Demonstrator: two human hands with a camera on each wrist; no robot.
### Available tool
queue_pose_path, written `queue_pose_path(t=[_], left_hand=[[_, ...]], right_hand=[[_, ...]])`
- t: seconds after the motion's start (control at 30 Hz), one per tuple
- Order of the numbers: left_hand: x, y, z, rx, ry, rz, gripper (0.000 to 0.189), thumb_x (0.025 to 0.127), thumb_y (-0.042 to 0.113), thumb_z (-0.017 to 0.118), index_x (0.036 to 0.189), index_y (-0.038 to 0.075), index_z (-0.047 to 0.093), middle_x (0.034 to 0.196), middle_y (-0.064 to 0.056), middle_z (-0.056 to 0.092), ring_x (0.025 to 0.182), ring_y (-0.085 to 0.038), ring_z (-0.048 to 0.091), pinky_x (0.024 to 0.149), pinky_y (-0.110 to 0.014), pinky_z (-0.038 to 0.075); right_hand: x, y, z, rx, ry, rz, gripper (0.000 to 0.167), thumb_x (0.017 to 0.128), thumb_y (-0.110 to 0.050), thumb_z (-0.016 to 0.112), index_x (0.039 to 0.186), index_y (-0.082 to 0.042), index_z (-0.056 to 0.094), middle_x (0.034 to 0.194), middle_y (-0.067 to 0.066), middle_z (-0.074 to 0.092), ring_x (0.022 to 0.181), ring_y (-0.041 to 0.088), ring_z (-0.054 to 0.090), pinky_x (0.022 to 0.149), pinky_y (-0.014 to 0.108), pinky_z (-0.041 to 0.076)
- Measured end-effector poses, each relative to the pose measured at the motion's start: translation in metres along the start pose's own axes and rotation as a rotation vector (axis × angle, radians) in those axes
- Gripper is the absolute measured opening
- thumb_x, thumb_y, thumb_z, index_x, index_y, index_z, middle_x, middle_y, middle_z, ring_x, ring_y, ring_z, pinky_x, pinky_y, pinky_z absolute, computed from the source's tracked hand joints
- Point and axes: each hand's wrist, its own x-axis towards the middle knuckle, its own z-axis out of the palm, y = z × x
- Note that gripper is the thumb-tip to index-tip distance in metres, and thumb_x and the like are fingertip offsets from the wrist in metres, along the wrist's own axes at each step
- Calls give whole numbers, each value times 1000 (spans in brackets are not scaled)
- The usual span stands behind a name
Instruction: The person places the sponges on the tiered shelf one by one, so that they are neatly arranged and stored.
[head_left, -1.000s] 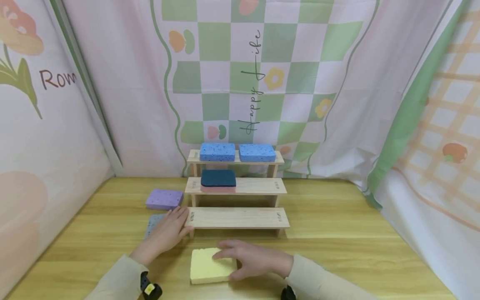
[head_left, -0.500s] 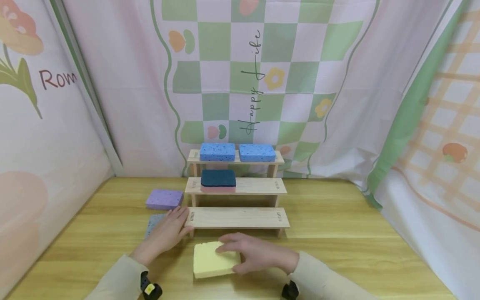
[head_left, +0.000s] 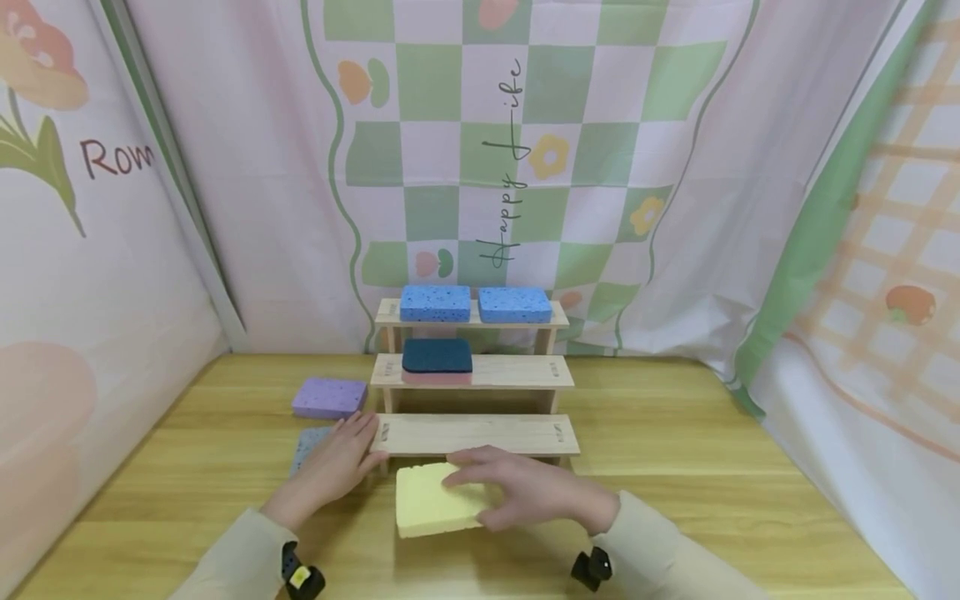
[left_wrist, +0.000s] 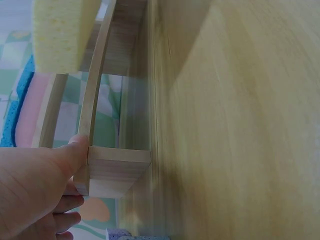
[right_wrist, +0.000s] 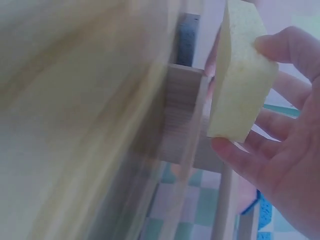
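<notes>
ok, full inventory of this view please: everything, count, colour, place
Table: 1, yellowish wood, under everything
Stand: 1, pale wood, three tiers, on table
Blue sponges: 2, speckled blue, top tier, side by side
Two-tone sponge: 1, dark teal over pink, middle tier, left half
Yellow sponge: 1, pale yellow, held off table, in front of bottom tier
Purple sponge: 1, purple, on table, left of stand
Grey sponge: 1, bluish grey, in front of purple one, partly hidden
Cloth walls: 3 sides, white with coloured prints, back, left, right
Wrist cameras: 2, black, one per wrist
Sleeves: 2, beige, front
Left hand: 1, bare, at bottom tier's left end
Right hand: 1, bare, holding yellow sponge
</notes>
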Motion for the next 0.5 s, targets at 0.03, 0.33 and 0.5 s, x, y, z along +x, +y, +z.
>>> queue_pose_path(t=[0.03, 0.33, 0.5], left_hand=[[0, 0, 0, 3, 0, 1, 56, 94, 26, 54, 130, -15, 41, 133, -31, 40, 125, -45, 32, 105, -53, 23], [0, 1, -1, 11, -8, -6, 55, 94, 26, 54, 130, -14, 42, 132, -31, 40, 125, -44, 33, 105, -52, 24], [1, 1, -1, -2, -26, -30, 56, 94, 27, 53, 131, -13, 41, 134, -30, 39, 126, -44, 31, 105, -52, 23]], right_hand=[[-1, -1, -2, 4, 4, 4, 53, 78, -10, 68, 129, -17, 53, 142, 11, 37, 129, 23, 34, 101, 38, 36], [-6, -2, -18, -22, 49, -16, 52, 77, -9, 67, 127, -14, 55, 141, 12, 38, 128, 26, 35, 102, 41, 34], [-9, -1, -28, -26, 78, -20, 52, 77, -10, 67, 127, -15, 55, 142, 12, 37, 128, 26, 34, 102, 42, 34]])
